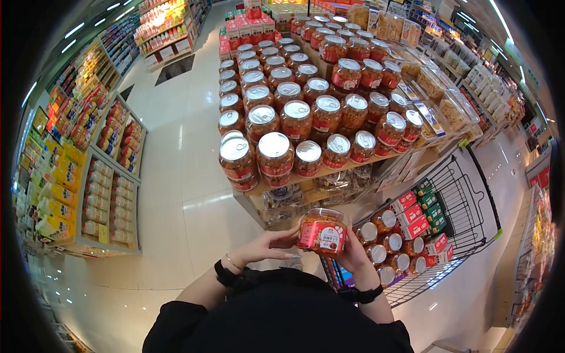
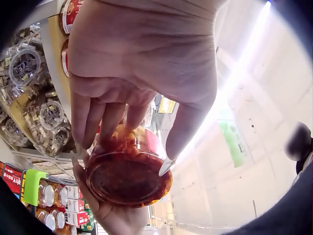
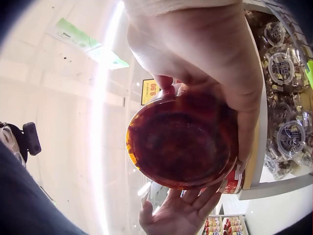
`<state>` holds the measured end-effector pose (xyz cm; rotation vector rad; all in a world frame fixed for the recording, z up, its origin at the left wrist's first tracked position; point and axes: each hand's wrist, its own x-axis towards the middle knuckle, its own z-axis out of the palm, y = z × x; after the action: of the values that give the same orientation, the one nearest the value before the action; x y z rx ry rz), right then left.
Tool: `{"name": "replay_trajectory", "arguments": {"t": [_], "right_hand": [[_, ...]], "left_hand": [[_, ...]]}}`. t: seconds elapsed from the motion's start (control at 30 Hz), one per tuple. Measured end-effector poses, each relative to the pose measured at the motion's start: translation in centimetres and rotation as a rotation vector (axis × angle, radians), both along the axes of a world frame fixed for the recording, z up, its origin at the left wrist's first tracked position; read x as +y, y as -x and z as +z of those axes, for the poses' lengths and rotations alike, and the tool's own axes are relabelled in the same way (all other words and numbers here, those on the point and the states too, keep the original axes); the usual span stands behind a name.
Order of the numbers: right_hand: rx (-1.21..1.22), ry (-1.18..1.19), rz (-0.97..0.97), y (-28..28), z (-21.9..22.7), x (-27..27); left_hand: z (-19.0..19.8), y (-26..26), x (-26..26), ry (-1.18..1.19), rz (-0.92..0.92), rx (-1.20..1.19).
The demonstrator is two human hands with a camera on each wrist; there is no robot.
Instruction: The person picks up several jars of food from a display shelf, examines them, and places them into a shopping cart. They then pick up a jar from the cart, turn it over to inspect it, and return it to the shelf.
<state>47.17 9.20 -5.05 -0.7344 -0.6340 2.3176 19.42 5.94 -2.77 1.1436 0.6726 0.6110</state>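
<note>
In front of my body my right hand [image 1: 354, 254] grips a clear plastic jar of reddish pickled food [image 1: 322, 231] from its right side. A red-and-white label faces up toward my head. My left hand [image 1: 266, 245] is at the jar's left side, its straight fingers touching the wall while the thumb reaches out below. From the left wrist, the dark red base of the jar [image 2: 129, 178] shows, with the left thumbnail overlapping its edge. The right wrist view looks at the same base [image 3: 181, 147], the right hand [image 3: 200, 58] curled along it.
Rows of similar silver-lidded jars [image 1: 294, 117] crowd a display just ahead, with bagged goods [image 1: 282, 200] beneath. On my right stands a shopping cart [image 1: 465, 194] holding several jars [image 1: 393, 242] and red and green cartons [image 1: 412, 215]. Shelves [image 1: 112, 194] line the left aisle.
</note>
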Motion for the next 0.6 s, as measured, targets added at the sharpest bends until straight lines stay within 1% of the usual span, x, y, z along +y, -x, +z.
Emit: {"name": "replay_trajectory", "arguments": {"t": [0.07, 0.23, 0.3, 0.33, 0.37, 0.4, 0.43, 0.47, 0.5, 0.53, 0.57, 0.6], "right_hand": [[-0.074, -0.008, -0.025, 0.9, 0.7, -0.1], [-0.068, 0.008, -0.030, 3.3, 0.6, -0.6], [-0.087, -0.011, -0.001, 5.1, 1.4, -1.0], [-0.092, -0.013, 0.001, 6.2, 2.1, -1.3], [-0.082, -0.063, 0.043, 7.3, 3.0, -1.7], [-0.069, -0.112, 0.087, 8.7, 3.9, -2.1], [-0.043, -0.098, 0.146, 9.5, 4.4, -2.5], [-0.042, -0.098, 0.156, 10.9, 4.9, -2.8], [0.044, -0.101, 0.191, 12.5, 5.4, -3.1], [0.131, -0.103, 0.229, 14.3, 5.9, -3.4], [0.122, -0.176, 0.306, 16.3, 6.8, -3.7], [0.130, -0.175, 0.324, 18.3, 7.2, -3.7]], "left_hand": [[-0.1, 0.8, -0.1, -0.023, 0.005, -0.002], [0.6, 3.6, -0.2, -0.029, 0.000, -0.020], [0.4, 5.3, -0.5, -0.054, -0.002, -0.028], [0.2, 6.2, -0.7, -0.054, 0.004, -0.088], [-0.2, 7.3, -0.9, -0.056, 0.011, -0.146], [-1.0, 8.4, -1.2, -0.060, 0.016, -0.148], [-1.9, 9.6, -1.6, 0.032, 0.083, -0.229], [-2.4, 10.9, -2.2, 0.126, 0.153, -0.310], [-0.9, 12.0, -2.8, 0.125, 0.252, -0.209], [-1.3, 13.8, -3.4, 0.123, 0.267, -0.206], [-2.0, 15.9, -3.9, 0.184, 0.298, -0.337], [-1.9, 17.9, -4.6, 0.240, 0.331, -0.470]]}}
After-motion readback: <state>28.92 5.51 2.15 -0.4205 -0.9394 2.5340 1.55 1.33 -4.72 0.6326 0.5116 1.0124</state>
